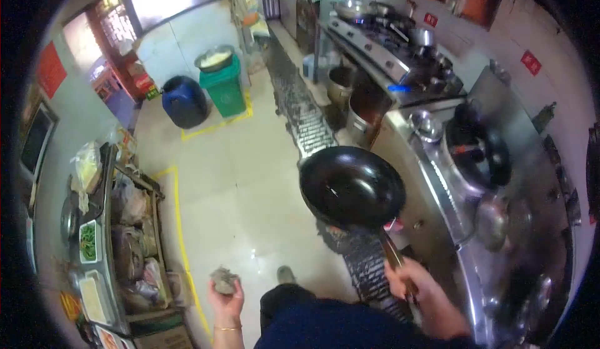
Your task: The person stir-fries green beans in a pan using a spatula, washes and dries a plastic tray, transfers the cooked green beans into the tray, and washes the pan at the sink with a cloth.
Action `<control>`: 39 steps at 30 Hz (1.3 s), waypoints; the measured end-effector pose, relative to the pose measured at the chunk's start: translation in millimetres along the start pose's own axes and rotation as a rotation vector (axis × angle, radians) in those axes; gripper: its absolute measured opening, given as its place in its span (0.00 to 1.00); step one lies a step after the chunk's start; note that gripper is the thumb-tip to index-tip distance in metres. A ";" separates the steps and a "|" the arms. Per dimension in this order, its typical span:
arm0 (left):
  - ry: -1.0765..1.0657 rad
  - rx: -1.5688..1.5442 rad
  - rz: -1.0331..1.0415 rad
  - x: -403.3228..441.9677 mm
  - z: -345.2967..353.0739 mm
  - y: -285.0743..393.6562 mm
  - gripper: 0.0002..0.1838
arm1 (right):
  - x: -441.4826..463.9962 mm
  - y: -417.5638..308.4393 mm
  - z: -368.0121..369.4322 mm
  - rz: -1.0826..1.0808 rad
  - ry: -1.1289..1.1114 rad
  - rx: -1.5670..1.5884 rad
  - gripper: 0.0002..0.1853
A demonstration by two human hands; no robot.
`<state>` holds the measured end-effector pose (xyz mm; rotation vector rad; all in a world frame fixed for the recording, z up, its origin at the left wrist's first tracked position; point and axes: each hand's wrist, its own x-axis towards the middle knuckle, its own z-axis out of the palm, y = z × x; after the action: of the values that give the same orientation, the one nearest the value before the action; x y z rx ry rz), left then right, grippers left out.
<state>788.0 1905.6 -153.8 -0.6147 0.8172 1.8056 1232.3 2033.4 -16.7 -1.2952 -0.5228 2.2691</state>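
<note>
My right hand [417, 278] is wrapped round the handle of a black wok [350, 183]. The wok hangs out over the floor, its dark, shiny inside facing up towards me, with a small pale mark or glint in it. Lower and to the left, my left hand [226, 304] is closed round a grey, frayed scouring pad [224, 279]. A band circles the left wrist. The pad and the wok are well apart.
On the right runs a steel counter [447, 208] with another black wok [478, 149]; a gas stove [394, 43] stands beyond. Metal pots [361, 118] sit below it. Shelves [140, 236] with food trays line the left. A green bin [224, 89] and blue barrel [184, 102] stand ahead.
</note>
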 end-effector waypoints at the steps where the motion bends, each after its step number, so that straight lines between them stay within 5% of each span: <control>1: 0.038 -0.012 0.022 -2.8 -1.2 29.1 0.18 | 43.2 -1.3 4.3 0.038 -0.123 0.121 0.17; 4: -0.031 0.026 0.126 -3.5 29.8 97.1 0.17 | 142.2 -15.9 43.1 0.204 -0.137 0.358 0.10; 9: 0.084 0.080 0.166 45.1 55.7 171.3 0.23 | 256.9 -24.8 71.7 0.269 -0.027 0.298 0.05; 11: 0.011 0.278 0.284 70.9 63.8 173.6 0.26 | 307.2 -34.4 61.6 0.268 0.047 0.156 0.09; 14: 0.121 0.216 0.171 96.3 96.8 158.0 0.25 | 383.1 -64.3 41.3 0.291 -0.051 0.161 0.11; 15: 0.319 0.169 0.233 110.3 120.2 146.7 0.26 | 413.9 -73.5 30.4 0.304 0.000 0.197 0.11; 18: 0.308 0.574 0.240 138.8 91.6 157.0 0.22 | 502.0 -113.7 13.6 0.269 0.079 0.349 0.12; 21: 0.239 1.053 0.316 202.7 133.0 130.4 0.16 | 624.9 -151.1 -26.7 0.242 0.082 0.494 0.10; 22: 0.453 0.344 -0.039 233.8 172.9 123.4 0.25 | 672.3 -170.2 -42.7 0.233 0.071 0.538 0.10; 26: 0.530 0.648 0.006 354.9 320.9 45.5 0.26 | 843.1 -255.9 -84.0 0.040 -0.063 0.464 0.16; 28: 0.517 0.760 0.001 404.4 375.3 13.3 0.26 | 923.5 -306.2 -92.3 0.164 0.247 0.626 0.17; 32: 0.475 0.957 -0.017 480.0 449.8 -35.2 0.27 | 1052.7 -349.3 -152.8 -0.089 0.148 0.572 0.14; 34: 0.459 1.022 -0.033 509.4 474.6 -52.7 0.28 | 1101.5 -381.3 -180.7 0.025 0.269 0.703 0.12; 39: 0.432 1.156 -0.054 554.2 518.2 -77.1 0.29 | 1180.2 -371.2 -252.5 0.015 0.686 0.220 0.06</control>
<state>645.1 2649.3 -244.4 -0.2237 1.8816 0.8755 1008.9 3033.6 -754.4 -1.8198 -0.0175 1.6689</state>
